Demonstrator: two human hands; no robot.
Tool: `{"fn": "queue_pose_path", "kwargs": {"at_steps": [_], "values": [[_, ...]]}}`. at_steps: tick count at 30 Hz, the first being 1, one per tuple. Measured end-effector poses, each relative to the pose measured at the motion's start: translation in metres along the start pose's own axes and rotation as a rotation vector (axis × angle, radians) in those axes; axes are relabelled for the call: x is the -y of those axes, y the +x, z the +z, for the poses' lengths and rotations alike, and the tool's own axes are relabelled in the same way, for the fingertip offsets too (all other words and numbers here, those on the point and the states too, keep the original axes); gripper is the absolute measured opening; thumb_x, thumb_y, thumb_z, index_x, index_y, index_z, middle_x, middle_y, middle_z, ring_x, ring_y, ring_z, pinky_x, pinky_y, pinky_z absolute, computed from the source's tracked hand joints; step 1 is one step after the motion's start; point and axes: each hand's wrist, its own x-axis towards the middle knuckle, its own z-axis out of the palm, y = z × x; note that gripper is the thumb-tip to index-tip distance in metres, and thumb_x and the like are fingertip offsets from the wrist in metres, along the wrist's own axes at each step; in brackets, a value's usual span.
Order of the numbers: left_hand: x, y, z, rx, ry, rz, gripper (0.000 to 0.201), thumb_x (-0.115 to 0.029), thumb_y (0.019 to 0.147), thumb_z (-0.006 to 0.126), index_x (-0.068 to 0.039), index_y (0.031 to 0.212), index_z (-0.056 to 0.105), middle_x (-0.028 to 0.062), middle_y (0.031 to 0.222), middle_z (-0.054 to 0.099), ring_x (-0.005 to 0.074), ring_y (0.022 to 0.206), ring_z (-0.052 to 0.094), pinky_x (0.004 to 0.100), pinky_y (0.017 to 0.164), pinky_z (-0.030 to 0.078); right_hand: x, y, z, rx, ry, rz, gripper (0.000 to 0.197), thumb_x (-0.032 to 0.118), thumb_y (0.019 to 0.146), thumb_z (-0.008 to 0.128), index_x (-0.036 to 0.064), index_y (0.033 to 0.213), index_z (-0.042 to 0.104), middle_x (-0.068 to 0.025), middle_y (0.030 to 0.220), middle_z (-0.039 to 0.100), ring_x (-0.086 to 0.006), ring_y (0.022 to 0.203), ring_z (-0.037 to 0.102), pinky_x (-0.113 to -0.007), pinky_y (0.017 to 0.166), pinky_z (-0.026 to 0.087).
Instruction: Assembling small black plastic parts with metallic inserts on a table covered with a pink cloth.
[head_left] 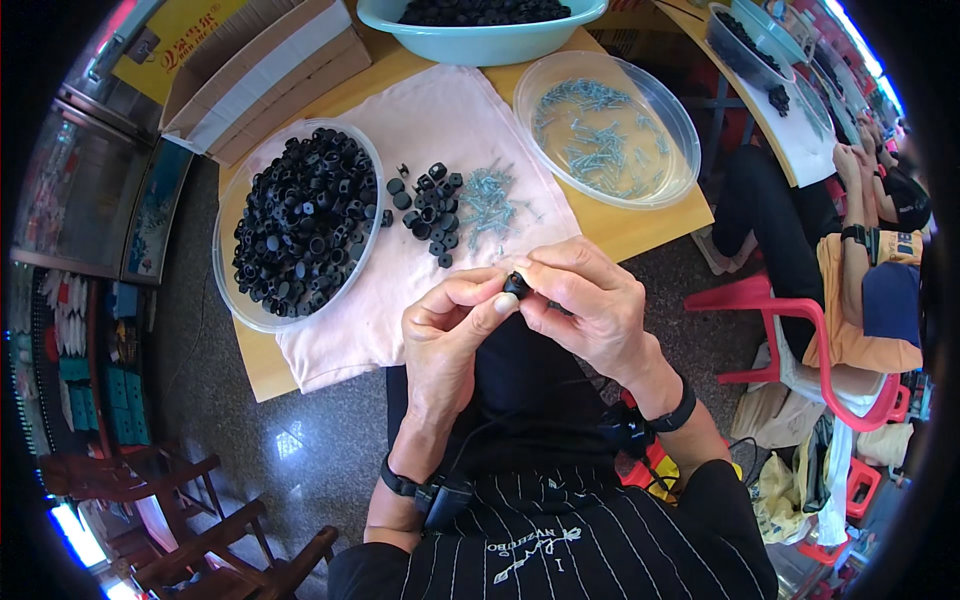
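Note:
Between my two hands, just past the table's near edge, is a small black plastic part [515, 286]. My left hand [452, 325] pinches it with thumb and fingertips. From the other side my right hand [590, 305] closes on the same piece, its fingertips hiding part of it. Beyond them on a pale pink cloth [350, 350] lie a small heap of black plastic parts [432, 210] and, to its right, a loose pile of silvery screws [487, 205]. A clear round tub [222, 265] at the left is heaped with more black parts [305, 215].
A shallow clear tub [685, 165] with scattered screws stands at the right rear. Behind are a pale blue basin [470, 48] of black parts and a cardboard box [275, 85]. A pink-red plastic chair [820, 350] and a seated person [880, 270] are on the right; wooden chairs [230, 550] stand lower left.

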Motion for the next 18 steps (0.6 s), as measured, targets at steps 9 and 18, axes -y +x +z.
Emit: {"fn": "queue_pose_path", "kwargs": {"at_steps": [9,18], "values": [[-0.001,-0.002,0.001,0.041,-0.072,0.0,0.012,0.005,0.082,0.068,-0.001,0.093,0.068,0.0126,0.106,0.066,0.0157,0.096,0.063,0.0282,0.088,0.05,-0.001,0.007,-0.005,0.063,0.091,0.002,0.029,-0.003,0.064,0.076,0.0013,0.091,0.064,-0.0084,0.092,0.062,-0.022,0.08,0.062,-0.031,0.069,0.053],[-0.001,-0.003,0.0,0.019,-0.169,-0.046,0.012,0.004,0.083,0.067,-0.001,0.093,0.067,0.0121,0.107,0.065,0.0156,0.097,0.062,0.0286,0.089,0.049,0.004,0.014,-0.006,0.054,0.003,-0.105,0.031,-0.003,0.064,0.075,-0.0002,0.093,0.064,-0.0092,0.092,0.062,-0.0233,0.079,0.062,-0.031,0.067,0.053]]}}
